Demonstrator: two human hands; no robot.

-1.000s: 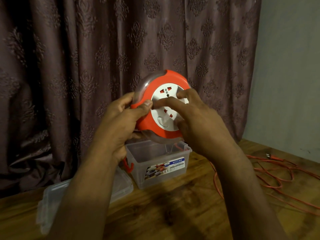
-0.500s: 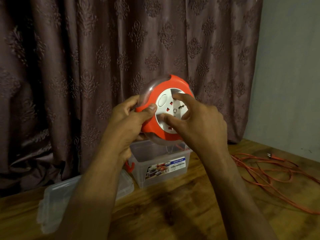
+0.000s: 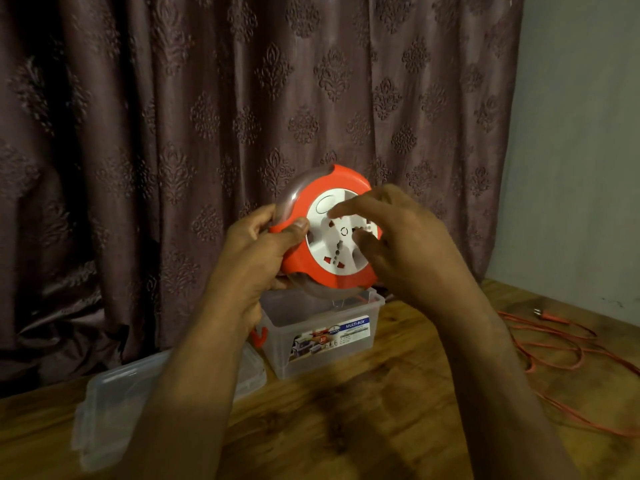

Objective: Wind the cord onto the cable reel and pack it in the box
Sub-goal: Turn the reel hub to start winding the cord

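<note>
Holding the orange cable reel upright before us, our left hand keeps a grip on its left rim, thumb pressed on the front face, fingers curled behind. Our right hand rests spread on the white socket plate, fingertips touching it, pinching nothing. Below the grip: clear plastic storage box, open, labelled MULTI-BOX, standing on the wooden bench. Lower left of the grip: clear lid, lying flat just beside the box. Right of the grip: orange cord, loose in loops on the bench, plug at its far end.
</note>
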